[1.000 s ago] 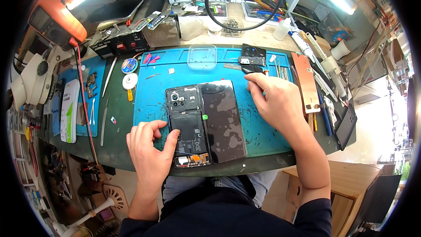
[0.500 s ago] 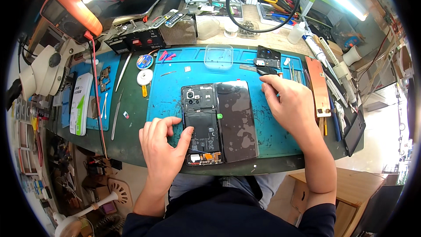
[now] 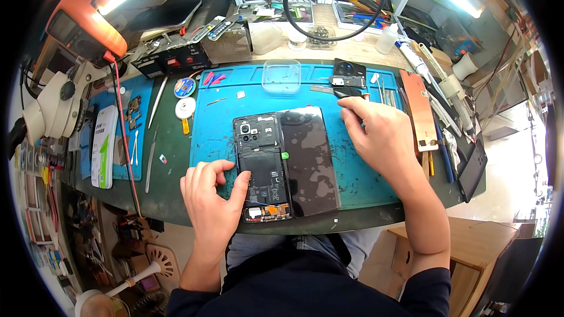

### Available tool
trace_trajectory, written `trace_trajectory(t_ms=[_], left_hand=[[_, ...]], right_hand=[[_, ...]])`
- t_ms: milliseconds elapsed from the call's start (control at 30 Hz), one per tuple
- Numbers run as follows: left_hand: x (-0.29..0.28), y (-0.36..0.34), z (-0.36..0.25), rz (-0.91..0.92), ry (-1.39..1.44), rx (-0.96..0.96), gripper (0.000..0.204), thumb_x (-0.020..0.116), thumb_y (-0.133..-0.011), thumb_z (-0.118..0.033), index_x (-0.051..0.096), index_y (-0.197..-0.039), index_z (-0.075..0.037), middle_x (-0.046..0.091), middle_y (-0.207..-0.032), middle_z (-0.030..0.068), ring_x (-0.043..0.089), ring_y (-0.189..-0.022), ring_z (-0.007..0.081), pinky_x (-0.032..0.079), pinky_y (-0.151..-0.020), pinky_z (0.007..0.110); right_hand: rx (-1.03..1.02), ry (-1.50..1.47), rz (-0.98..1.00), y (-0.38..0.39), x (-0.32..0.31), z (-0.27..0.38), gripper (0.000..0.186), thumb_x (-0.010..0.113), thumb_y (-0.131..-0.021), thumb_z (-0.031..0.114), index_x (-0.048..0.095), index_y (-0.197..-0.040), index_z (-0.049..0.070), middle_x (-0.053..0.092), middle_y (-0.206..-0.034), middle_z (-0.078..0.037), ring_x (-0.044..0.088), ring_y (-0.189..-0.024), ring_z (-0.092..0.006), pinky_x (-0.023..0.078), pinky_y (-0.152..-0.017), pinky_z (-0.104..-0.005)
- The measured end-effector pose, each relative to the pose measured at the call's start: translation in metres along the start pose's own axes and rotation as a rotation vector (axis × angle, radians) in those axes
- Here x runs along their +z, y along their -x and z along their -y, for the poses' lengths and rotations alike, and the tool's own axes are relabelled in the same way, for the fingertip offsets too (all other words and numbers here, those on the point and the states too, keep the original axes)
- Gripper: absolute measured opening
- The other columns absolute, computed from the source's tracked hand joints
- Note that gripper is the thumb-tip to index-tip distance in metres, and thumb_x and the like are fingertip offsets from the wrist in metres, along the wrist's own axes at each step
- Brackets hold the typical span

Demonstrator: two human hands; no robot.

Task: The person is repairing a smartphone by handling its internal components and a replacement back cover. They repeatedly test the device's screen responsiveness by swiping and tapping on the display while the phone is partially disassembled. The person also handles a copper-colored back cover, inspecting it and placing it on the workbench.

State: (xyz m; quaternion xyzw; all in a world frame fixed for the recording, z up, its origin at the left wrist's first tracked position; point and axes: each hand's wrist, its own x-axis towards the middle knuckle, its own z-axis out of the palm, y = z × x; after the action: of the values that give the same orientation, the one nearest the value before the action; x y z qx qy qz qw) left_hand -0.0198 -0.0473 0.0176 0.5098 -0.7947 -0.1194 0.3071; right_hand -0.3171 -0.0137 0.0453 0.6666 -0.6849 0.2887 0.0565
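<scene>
An opened phone [image 3: 264, 170] lies on the blue mat with its inside showing: camera lenses at the top, a black battery below, an orange flex at the bottom. Along its right side lies a dark, blotchy screen panel [image 3: 310, 161], with a small green tab between the two. My left hand [image 3: 208, 199] is at the phone's left edge, fingers apart and thumb reaching over the rim. Right of the panel, my right hand [image 3: 379, 141] is loosely bent over the mat, with thumb and index apart. Its fingertips are just below a black-handled tool [image 3: 348, 91]; whether they touch it is unclear.
A clear plastic box [image 3: 281, 76] and a dark phone part [image 3: 348, 74] lie at the mat's back. A copper-coloured plate [image 3: 418, 105] and pens line the right. Solder reels [image 3: 185, 107], tweezers and a white-green box [image 3: 104, 147] are at left, beside an orange multimeter [image 3: 88, 26].
The whole view has shifted slightly, so things appear a little further left. Both hands keep nearly the same places beside the phone and the black-handled tool.
</scene>
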Motion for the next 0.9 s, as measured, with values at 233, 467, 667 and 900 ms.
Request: trace_trajectory(t_ms=[233, 467, 667, 900], left_hand=[[-0.0002, 0.0001, 0.0007, 0.001, 0.007, 0.002, 0.025, 0.089, -0.084, -0.021, 0.071, -0.099, -0.009, 0.053, -0.081, 0.0011, 0.053, -0.082, 0.0217, 0.039, -0.081, 0.038], [-0.0010, 0.0000, -0.0006, 0.011, 0.009, -0.015, 0.025, 0.088, -0.085, -0.021, 0.071, -0.098, -0.009, 0.053, -0.081, 0.0011, 0.053, -0.082, 0.0217, 0.039, -0.082, 0.038], [-0.0008, -0.0005, -0.0007, 0.015, 0.014, -0.010, 0.025, 0.087, -0.086, -0.022, 0.071, -0.099, -0.008, 0.053, -0.082, 0.0012, 0.052, -0.082, 0.0213, 0.039, -0.083, 0.038], [-0.0011, -0.0001, -0.0011, 0.018, 0.004, -0.013, 0.025, 0.087, -0.087, -0.022, 0.070, -0.099, -0.008, 0.053, -0.082, 0.0013, 0.052, -0.083, 0.0213, 0.039, -0.083, 0.038]], right_hand=[[-0.033, 0.000, -0.045, 0.0012, 0.0037, -0.0022, 0.010, 0.073, -0.097, 0.017, 0.076, -0.103, 0.010, 0.075, -0.082, -0.013, 0.075, -0.078, -0.0319, 0.060, -0.071, -0.0430], [-0.018, 0.018, -0.019, 0.0015, 0.0026, -0.0022, 0.010, 0.072, -0.097, 0.018, 0.075, -0.103, 0.011, 0.075, -0.082, -0.012, 0.075, -0.078, -0.0316, 0.059, -0.070, -0.0430], [-0.017, 0.026, -0.015, 0.0012, 0.0020, -0.0022, 0.009, 0.072, -0.097, 0.017, 0.075, -0.102, 0.010, 0.074, -0.081, -0.011, 0.075, -0.078, -0.0312, 0.059, -0.070, -0.0430], [-0.034, 0.031, -0.018, 0.0017, 0.0033, -0.0028, 0.009, 0.072, -0.098, 0.018, 0.074, -0.102, 0.010, 0.074, -0.081, -0.011, 0.074, -0.077, -0.0311, 0.058, -0.069, -0.0430]])
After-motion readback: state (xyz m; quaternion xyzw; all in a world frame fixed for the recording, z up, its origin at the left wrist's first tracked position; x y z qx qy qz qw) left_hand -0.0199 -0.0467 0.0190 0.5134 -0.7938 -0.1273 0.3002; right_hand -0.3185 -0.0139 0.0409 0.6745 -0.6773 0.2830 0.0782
